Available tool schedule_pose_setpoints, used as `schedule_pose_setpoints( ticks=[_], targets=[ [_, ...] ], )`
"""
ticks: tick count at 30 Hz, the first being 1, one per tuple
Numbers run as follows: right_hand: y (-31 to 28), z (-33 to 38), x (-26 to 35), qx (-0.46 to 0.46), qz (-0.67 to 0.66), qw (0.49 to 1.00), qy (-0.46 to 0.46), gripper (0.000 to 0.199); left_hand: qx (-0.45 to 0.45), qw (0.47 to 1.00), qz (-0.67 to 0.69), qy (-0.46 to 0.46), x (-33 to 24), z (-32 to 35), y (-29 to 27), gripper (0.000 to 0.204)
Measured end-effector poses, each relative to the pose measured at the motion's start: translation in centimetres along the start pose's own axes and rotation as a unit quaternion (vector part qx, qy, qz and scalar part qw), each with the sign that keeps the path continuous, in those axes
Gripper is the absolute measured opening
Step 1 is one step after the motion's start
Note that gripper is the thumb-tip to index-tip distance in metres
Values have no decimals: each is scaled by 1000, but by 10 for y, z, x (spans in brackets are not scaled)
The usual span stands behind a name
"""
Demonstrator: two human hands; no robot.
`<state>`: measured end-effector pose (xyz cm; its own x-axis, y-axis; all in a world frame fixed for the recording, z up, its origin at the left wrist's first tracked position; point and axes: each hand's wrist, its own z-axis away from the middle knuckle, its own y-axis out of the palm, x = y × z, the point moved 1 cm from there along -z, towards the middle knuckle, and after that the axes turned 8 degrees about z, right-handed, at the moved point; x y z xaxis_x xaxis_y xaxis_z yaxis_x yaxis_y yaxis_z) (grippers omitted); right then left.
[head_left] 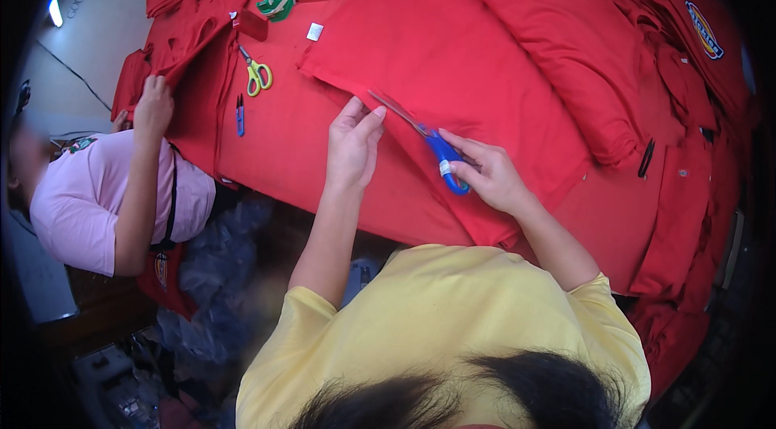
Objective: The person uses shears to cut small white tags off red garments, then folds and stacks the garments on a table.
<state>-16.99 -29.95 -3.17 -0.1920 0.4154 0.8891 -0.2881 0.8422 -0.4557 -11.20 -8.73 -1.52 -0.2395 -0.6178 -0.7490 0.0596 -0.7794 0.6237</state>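
A large red garment [477,73] lies spread before me, with a small white label [314,31] at its far left edge. With thumb and fingers, my left hand [353,142] pinches the left edge of this garment. My right hand [491,177] grips scissors [454,166] by their blue handle. Their blades point left and away from me, and the tips rest beside my left fingertips. Whether a thread lies between the blades is too small to tell.
A co-worker in a pink shirt [89,195] handles red cloth [190,65] at the left. Yellow-handled scissors [259,77] and blue snips [240,115] lie between us. Beyond stands a green tape dispenser [277,1]. A black pen-like object [647,158] and stacked red garments [683,211] are at right.
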Motion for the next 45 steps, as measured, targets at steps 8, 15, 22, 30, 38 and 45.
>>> schedule_pose_setpoints(
  ticks=[8,15,22,30,38,45],
  targets=[
    [-4,-16,1,28,-69,994,76,45,20,999,-39,4,-2,2,5,46],
    [9,-24,-11,-60,-20,995,-75,43,-8,1000,-22,12,-2,-9,-3,44],
    [2,-28,-6,53,-236,963,120,42,5,999,-49,7,0,-7,-5,48],
    [-46,52,-2,17,-438,893,102,37,-50,983,-176,4,15,-11,-51,28],
    [-156,236,-63,-461,-48,846,263,48,76,717,-604,339,14,-12,-15,29],
    [-151,283,-95,-352,386,694,495,46,139,664,-656,331,51,-19,-37,14]
  ],
)
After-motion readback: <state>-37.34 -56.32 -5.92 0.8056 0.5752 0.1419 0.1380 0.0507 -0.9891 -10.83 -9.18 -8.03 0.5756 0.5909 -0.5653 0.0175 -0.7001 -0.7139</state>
